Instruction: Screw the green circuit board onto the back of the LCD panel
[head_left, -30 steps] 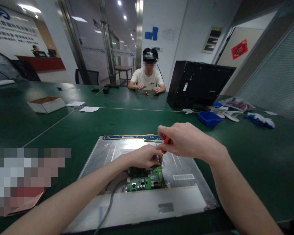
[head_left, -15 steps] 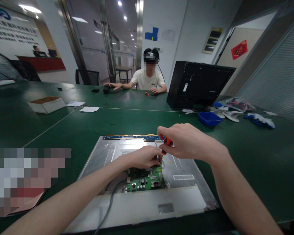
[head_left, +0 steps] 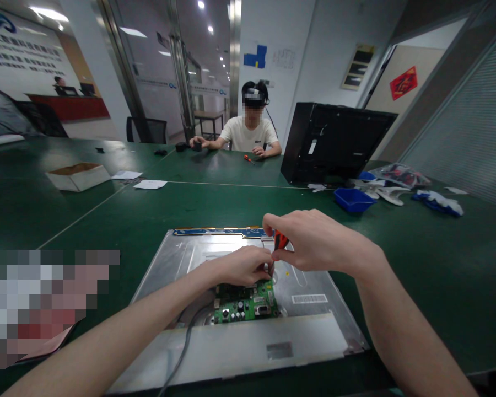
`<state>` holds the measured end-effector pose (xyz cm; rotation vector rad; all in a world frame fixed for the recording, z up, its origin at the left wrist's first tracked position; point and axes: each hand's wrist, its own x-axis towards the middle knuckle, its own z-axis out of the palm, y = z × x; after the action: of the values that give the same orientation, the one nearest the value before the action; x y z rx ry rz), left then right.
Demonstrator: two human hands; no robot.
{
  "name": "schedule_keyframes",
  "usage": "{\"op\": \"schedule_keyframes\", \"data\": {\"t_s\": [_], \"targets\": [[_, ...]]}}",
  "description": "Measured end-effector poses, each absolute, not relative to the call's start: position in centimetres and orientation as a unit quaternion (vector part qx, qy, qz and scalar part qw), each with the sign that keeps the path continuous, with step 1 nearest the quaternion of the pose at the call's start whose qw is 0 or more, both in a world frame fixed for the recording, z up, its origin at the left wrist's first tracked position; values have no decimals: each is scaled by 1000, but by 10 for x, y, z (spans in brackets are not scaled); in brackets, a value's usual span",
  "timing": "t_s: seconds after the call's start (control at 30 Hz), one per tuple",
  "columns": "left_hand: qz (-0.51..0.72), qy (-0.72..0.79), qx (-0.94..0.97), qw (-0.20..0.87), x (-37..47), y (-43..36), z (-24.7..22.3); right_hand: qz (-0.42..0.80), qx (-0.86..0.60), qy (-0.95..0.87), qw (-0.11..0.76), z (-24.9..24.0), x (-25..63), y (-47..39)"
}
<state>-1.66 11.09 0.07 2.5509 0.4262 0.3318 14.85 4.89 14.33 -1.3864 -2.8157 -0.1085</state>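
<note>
My right hand (head_left: 314,240) grips the red-and-black handle of a screwdriver (head_left: 280,240), held upright with its shaft pointing down. My left hand (head_left: 248,264) is closed, its fingertips pinched at the lower shaft, close above the board; the exact tip is hidden. Below it lies a green circuit board (head_left: 246,307), partly covered by my left hand. The board sits on the bare metal back of a display panel (head_left: 314,325). Along the panel's far edge runs a narrow blue circuit strip (head_left: 215,232). A grey cable (head_left: 186,350) trails from the board toward me.
Across the green table (head_left: 215,201) sits a person (head_left: 251,132) with a small red screwdriver (head_left: 248,159) in front. A black monitor (head_left: 339,143) stands at the right, by a blue tray (head_left: 354,200) and gloves (head_left: 438,203). An open box (head_left: 78,177) and papers (head_left: 151,184) lie left.
The screwdriver handle has turned slightly in my right hand, whose fingers have shifted a little. My left hand stays put. Across the table, the person's hand has drawn a small black object inward.
</note>
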Motion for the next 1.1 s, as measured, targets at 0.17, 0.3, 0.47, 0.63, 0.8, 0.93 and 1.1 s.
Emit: {"op": "schedule_keyframes", "data": {"t_s": [0.17,0.3,0.47,0.63,0.8,0.93,1.1], "targets": [[117,168,947,248,-17,110,1,-54,-460,-886,-4,142,149,51],[108,172,946,254,-16,110,2,-55,-456,-888,-2,142,149,52],[95,181,949,240,-15,109,5,-65,-453,-889,0,141,150,53],[92,180,952,230,-16,110,2,-60,-455,-889,1,141,149,52],[108,170,953,227,-17,113,-3,-59,-454,-889,8,141,150,50],[112,166,952,231,-16,112,0,-64,-455,-888,11,141,151,51],[113,164,951,237,-16,110,4,-61,-458,-887,10,143,153,52]]}}
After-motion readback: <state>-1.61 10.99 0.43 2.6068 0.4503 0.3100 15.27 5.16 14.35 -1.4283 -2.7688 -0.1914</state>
